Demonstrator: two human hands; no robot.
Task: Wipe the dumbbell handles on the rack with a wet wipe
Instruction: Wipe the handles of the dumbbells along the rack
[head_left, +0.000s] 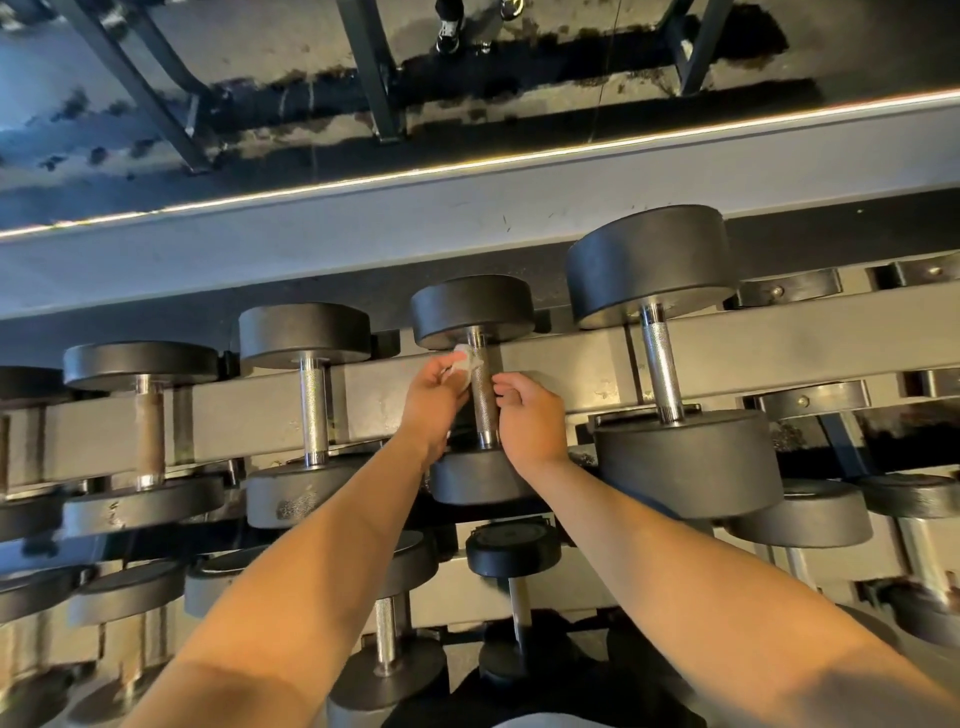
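Observation:
A black dumbbell (471, 309) lies on the top tier of the rack (571, 364), its knurled steel handle (485, 400) running toward me. My left hand (434, 402) pinches a small white wet wipe (462, 364) against the left side of the handle near its far end. My right hand (530, 421) sits at the right side of the handle with curled fingers close to the metal; whether they touch it I cannot tell.
More dumbbells flank it: a large one (660, 353) to the right, smaller ones (311, 389) and a rusty-handled one (148, 421) to the left. A lower tier holds further dumbbells (511, 566). A mirror (363, 78) runs behind the rack.

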